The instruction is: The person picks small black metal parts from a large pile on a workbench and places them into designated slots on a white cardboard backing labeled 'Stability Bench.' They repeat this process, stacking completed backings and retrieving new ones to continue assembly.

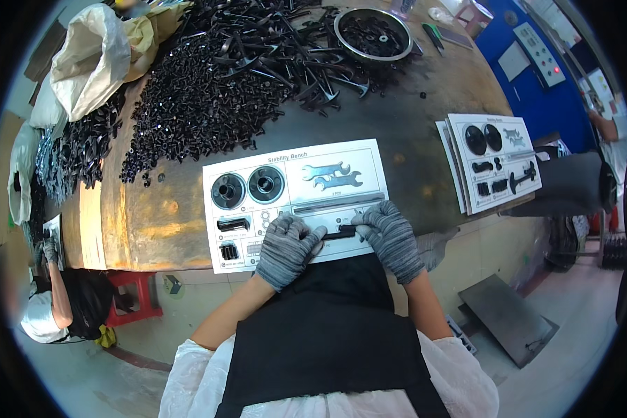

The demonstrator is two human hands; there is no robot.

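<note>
A white parts card (247,164) lies at the near edge of the table in front of me. On it are two black discs (265,184), two bluish wrenches (338,180), a long metal bar (338,204) and several small black parts (228,251). My left hand (285,249), in a grey glove, rests on the lower middle of the card, fingers curled. Its thumb is against a small black rod-shaped part (338,234). From the other side my gloved right hand (390,235) pinches that part's right end. Fingers partly hide it.
Large heaps of black bolts (195,104) and longer metal parts (313,63) cover the far table. A round metal bowl (373,35) holds more. Similar cards (494,164) are stacked at right. White sacks (90,59) stand at left, where another person's gloved hand (50,251) shows.
</note>
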